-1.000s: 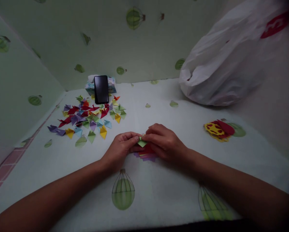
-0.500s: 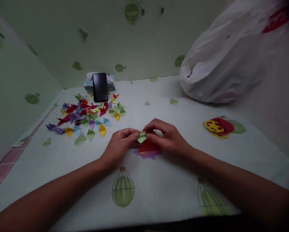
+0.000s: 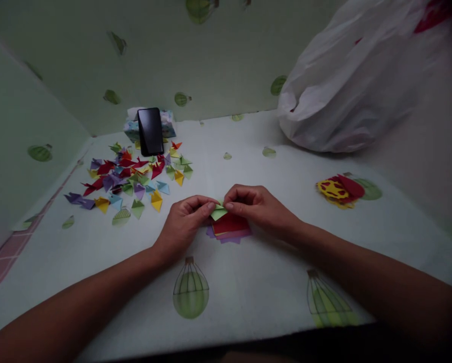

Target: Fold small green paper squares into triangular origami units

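Note:
A small folded piece of light green paper (image 3: 219,213) is held between both hands near the middle of the table. My left hand (image 3: 186,219) pinches its left side between thumb and fingers. From the other side, my right hand (image 3: 259,207) grips the upper right edge with its thumb and curled forefinger. Just beneath lies a stack of square paper sheets (image 3: 231,225), red on top with pink and purple edges showing below. To the left spreads a pile of small folded paper figures (image 3: 114,182) in red, purple, yellow, green, blue and orange.
A black phone (image 3: 151,132) leans on a tissue box (image 3: 169,124) behind the pile. At the back right stands a large white plastic bag (image 3: 335,101). Yellow and red paper cut-outs (image 3: 334,190) lie on the right of the balloon-patterned tabletop (image 3: 244,287).
The camera view has shifted slightly, so everything sits a little higher and further left. Right thumb and forefinger have closed in on the green paper's edge; the left hand keeps its pinch.

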The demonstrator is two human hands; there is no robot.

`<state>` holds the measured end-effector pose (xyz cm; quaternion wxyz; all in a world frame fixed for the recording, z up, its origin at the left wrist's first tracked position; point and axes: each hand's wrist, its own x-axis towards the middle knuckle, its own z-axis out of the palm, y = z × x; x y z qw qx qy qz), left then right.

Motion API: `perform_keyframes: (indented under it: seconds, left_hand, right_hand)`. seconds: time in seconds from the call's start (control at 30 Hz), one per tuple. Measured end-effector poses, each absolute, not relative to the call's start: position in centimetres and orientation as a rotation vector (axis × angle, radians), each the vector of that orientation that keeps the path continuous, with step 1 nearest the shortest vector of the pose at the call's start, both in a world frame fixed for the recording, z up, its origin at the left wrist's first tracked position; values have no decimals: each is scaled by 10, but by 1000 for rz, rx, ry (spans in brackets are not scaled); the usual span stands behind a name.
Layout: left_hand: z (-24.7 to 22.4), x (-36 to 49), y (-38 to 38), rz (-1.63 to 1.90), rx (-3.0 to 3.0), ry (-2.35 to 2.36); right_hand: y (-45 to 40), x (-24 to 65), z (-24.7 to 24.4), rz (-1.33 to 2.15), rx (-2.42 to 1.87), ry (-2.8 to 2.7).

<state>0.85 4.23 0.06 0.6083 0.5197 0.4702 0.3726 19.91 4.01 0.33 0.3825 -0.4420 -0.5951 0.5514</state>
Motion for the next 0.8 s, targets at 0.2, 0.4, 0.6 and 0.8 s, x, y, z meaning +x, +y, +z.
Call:
perform_keyframes:
  seconds: [0.2,0.4,0.6,0.8]
  left_hand:
    - [-1,8,42,874,1183,1077]
    - [3,9,42,874,1238,1076]
    - [2,9,42,876,1228,1024]
    - [-2,9,43,861,1158,981]
  right_hand:
    - [42,200,3,1220,-1093,-1698]
    - [41,200,3,1029,-1075,-1854]
    - [38,198,2,1010,-1122,-1856]
    - [38,197,-2,984,-1151,-1788]
